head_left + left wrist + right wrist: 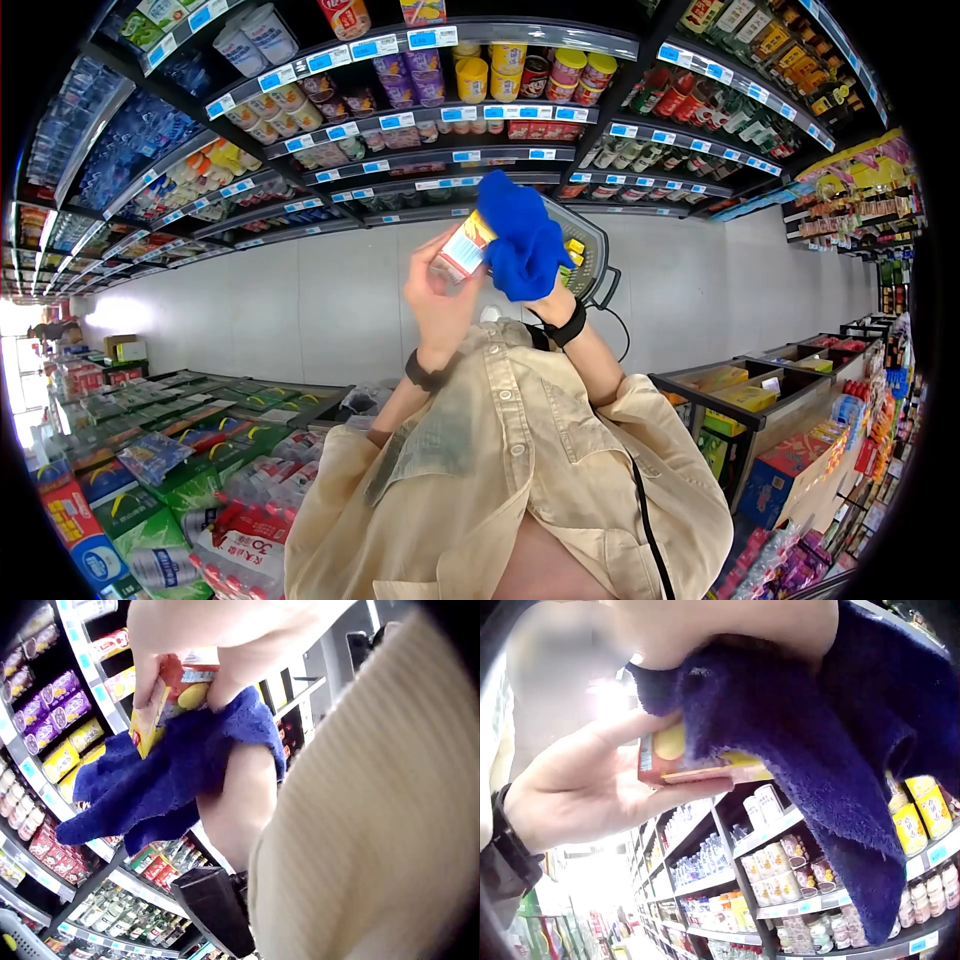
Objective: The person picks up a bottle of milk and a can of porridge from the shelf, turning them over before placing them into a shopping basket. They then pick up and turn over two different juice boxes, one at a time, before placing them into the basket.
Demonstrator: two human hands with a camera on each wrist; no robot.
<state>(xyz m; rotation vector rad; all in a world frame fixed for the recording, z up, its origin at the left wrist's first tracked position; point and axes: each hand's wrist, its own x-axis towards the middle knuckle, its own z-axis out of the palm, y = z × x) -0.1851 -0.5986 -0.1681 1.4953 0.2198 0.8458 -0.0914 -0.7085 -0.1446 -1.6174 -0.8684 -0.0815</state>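
While the left hand (440, 305) grips a small juice carton (462, 247) near the middle of the frame, fingers wrapped round its sides, the right hand (727, 630) clutches a blue cloth (522, 245) bunched against the carton's right face. The step in hand looks like wiping the carton; it would go best with the carton held steady by its edges and turned so each face meets the cloth. Behind them, a shopping basket (590, 250) hangs at the right forearm, with stocked shelves (440, 120) across the top of the frame.
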